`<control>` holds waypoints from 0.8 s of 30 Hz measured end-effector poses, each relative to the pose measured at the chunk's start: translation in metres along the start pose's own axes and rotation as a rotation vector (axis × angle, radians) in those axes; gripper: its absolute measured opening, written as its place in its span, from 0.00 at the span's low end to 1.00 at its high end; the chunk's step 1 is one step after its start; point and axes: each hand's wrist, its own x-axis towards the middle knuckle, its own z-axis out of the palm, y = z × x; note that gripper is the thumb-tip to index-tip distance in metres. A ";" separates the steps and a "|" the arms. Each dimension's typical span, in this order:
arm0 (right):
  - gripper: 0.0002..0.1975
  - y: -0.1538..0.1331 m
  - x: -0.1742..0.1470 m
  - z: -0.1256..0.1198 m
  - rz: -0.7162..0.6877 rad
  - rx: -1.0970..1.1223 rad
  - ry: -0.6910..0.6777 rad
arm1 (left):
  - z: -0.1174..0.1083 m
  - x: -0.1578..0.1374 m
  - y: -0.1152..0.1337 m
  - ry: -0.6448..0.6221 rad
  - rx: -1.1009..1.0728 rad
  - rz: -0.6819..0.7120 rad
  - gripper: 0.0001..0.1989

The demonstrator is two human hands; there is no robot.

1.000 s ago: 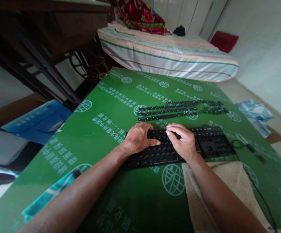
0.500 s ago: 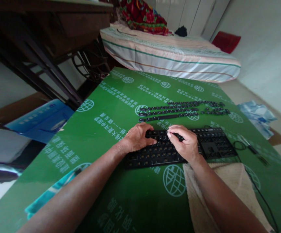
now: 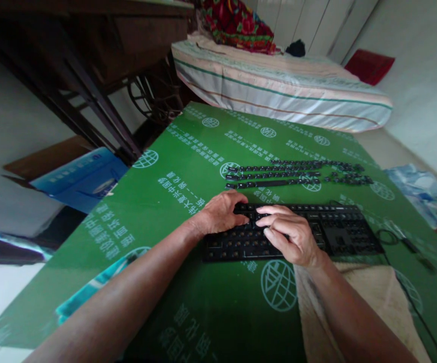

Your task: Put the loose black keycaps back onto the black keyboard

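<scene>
A black computer keyboard (image 3: 254, 247) lies on the green table, many of its keycaps off in the near rows. My left hand (image 3: 222, 212) rests over its upper left part, thumb and forefinger apart on either side of some keys. My right hand (image 3: 294, 234) is over the middle of the keyboard, fingers stretched toward the left with their tips on or just above the upper keys. No keycap shows in either hand. Beyond the keyboard, loose black keycaps (image 3: 274, 176) lie in several rows, with a cluster at the right end.
A beige cloth (image 3: 369, 297) lies under my right forearm, and a teal cloth (image 3: 97, 287) beside my left one. The keyboard cable (image 3: 411, 297) runs down the right side near a thin tool (image 3: 409, 244). A bed (image 3: 278, 85) stands past the table's far edge.
My right hand's fingers have gone from pinched together to stretched out over the keys. The left hand holds its place on the keyboard. The whole view has shifted slightly.
</scene>
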 end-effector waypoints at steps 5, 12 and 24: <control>0.09 0.000 0.000 0.002 -0.019 -0.067 -0.024 | 0.000 -0.001 0.000 0.002 -0.015 0.010 0.18; 0.08 0.000 0.000 0.002 0.015 -0.051 -0.016 | -0.001 -0.001 -0.002 -0.001 -0.035 0.028 0.16; 0.12 0.001 -0.003 0.000 0.073 0.071 0.076 | -0.007 -0.003 -0.010 -0.011 -0.117 0.065 0.15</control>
